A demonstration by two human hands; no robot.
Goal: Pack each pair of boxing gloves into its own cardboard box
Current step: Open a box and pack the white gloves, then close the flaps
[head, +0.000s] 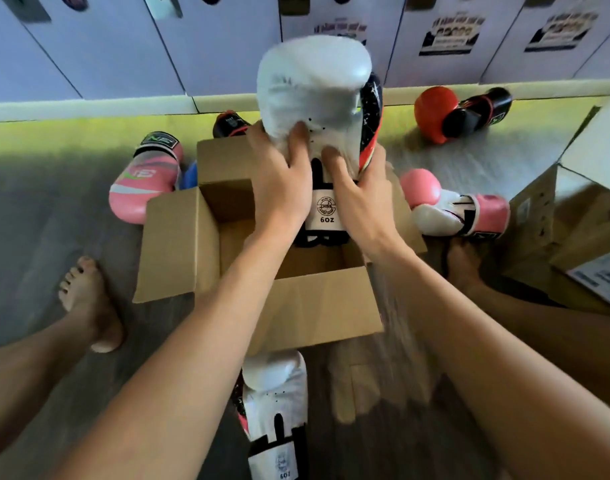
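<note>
White glove [310, 98] gripped between left hand [279, 178] and right hand [362, 192], above open box [296, 299]

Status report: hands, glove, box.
Held: white glove, by left hand and right hand, over open cardboard box. Its matching glove on floor, near side. Box mouth unobstructed.

The left hand [279, 178] and right hand [362, 199] flank glove A [314, 98] above the box [296, 306]. On the floor [54, 220], glove B [276, 403] lies nearer than the hands, glove C [141, 181] to their left, glove D [452, 209] to their right.
</note>
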